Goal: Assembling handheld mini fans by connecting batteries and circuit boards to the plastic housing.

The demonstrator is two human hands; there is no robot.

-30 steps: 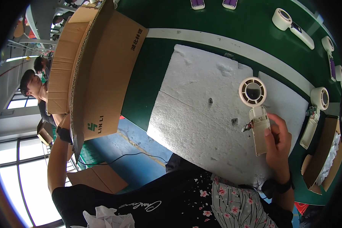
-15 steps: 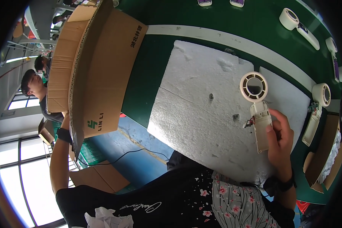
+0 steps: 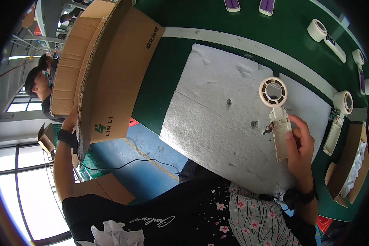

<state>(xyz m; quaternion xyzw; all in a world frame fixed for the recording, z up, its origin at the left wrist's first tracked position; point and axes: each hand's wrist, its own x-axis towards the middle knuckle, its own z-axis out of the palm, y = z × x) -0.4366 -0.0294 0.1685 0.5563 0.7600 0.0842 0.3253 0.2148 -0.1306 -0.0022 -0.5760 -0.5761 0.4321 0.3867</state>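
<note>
My right hand grips the handle of a cream handheld fan, thumb on its near face. The fan's round head points away from me, and its handle shell is open. From the handle's left side a small circuit board with wires sticks out. Below the fan lies a white foam sheet. At far left my left hand reaches in behind the edge of a large cardboard box; its fingers are hidden there.
Other fans stand on the green bench at right, one with an open handle. A small carton with white packing sits near the right edge. Purple-filled handle parts lie at the far side. Another person is beyond the box.
The view has shifted slightly. My left hand has gone a little deeper behind the box edge. My right hand keeps its hold on the fan, nearly still.
</note>
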